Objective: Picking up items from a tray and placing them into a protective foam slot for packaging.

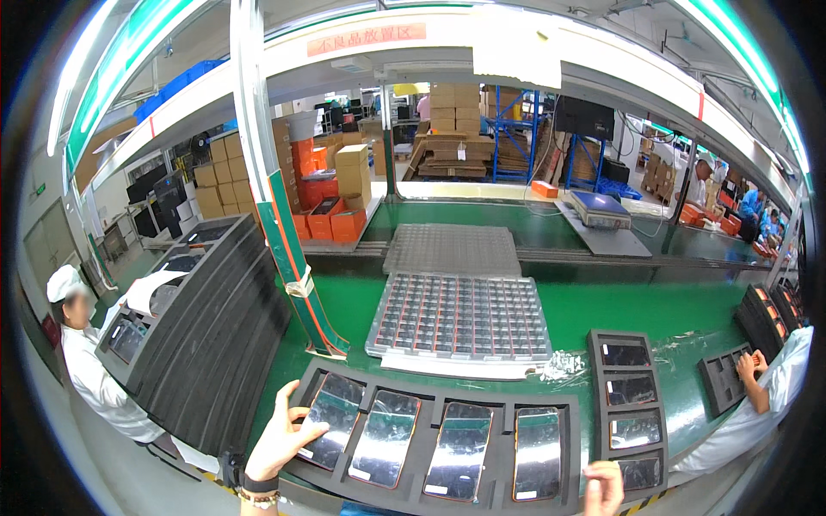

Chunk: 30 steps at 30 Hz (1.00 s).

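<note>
A black foam tray (508,402) lies in front of me, with several dark-screened smartphones in its slots. At its left end is my left hand (280,437), open, fingers apart. Its thumb overlaps the edge of the leftmost smartphone (334,420); I cannot tell whether it touches. Just beyond the tray's right end is my right hand (605,488), fingers loosely bent, thumb apart, nothing visible in them. The lower frame edge cuts this hand off. To its right, a narrower foam tray (595,378) holds several smartphones.
Behind the tray stands a clear plastic tray (460,316) of small parts on the green bench (568,301). Tall stacked foam trays (206,318) rise at left beside a metal post (252,103). Co-workers in white work at left (95,370) and right (766,396).
</note>
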{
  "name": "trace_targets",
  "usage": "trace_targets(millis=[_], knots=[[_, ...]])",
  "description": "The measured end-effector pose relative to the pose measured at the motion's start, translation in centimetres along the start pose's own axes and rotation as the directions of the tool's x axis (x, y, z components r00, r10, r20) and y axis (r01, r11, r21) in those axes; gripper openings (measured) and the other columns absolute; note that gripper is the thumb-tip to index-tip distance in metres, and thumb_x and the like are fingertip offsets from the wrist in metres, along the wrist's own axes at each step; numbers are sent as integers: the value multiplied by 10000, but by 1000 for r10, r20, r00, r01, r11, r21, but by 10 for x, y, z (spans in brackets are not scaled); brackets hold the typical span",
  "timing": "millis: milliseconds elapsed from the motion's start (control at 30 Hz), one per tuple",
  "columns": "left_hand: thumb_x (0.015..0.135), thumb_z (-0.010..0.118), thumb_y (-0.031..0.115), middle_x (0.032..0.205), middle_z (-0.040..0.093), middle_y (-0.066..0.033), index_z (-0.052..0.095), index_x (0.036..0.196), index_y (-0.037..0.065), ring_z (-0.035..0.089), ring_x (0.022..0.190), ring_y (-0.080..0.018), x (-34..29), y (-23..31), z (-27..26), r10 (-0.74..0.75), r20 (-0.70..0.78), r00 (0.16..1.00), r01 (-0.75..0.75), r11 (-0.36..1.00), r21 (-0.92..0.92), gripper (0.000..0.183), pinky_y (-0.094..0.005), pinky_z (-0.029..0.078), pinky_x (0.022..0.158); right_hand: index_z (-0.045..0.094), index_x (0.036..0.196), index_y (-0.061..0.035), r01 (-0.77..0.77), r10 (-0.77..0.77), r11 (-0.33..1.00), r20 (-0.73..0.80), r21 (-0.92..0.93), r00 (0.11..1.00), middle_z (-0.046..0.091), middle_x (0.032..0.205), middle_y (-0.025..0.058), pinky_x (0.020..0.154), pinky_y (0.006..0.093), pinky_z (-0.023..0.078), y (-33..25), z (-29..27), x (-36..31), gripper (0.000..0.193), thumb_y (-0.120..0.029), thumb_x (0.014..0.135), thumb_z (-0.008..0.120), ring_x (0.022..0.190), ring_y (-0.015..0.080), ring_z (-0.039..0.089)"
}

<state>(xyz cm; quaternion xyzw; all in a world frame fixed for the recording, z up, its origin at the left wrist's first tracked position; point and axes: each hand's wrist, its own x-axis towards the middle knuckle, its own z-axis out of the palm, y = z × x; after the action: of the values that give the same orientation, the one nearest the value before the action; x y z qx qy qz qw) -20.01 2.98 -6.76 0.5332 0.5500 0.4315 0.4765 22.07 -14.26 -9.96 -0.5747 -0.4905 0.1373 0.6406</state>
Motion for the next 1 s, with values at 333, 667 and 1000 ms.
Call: trace_targets(millis=[333,667,1000], knots=[[875,733,91,1133,641,-48,534,1264,5,606,1019,-120,14,48,29,-31,95,995,51,974,-221,446,-316,497,922,679,982,-9,76,-40,917,100,-391,994,658,1142,145,1001,399,440,-11,25,12,89,-22,924,612,1095,308,600],[920,690,94,1319,488,-140,395,1390,-5,481,1252,-199,14,-4,75,0,343,939,-37,994,103,563,-351,379,1091,650,982,30,-39,33,981,-33,-193,999,646,1078,149,960,359,455,-1,26,1,91,-23,952,582,1053,270,607],[754,809,-27,1329,403,-177,389,1364,0,479,1285,-259,14,7,79,-266,189,945,301,935,-188,741,-365,444,1067,629,988,43,-29,20,997,-110,-72,994,641,1029,150,908,350,471,3,31,-3,94,-1,954,553,983,266,615]])
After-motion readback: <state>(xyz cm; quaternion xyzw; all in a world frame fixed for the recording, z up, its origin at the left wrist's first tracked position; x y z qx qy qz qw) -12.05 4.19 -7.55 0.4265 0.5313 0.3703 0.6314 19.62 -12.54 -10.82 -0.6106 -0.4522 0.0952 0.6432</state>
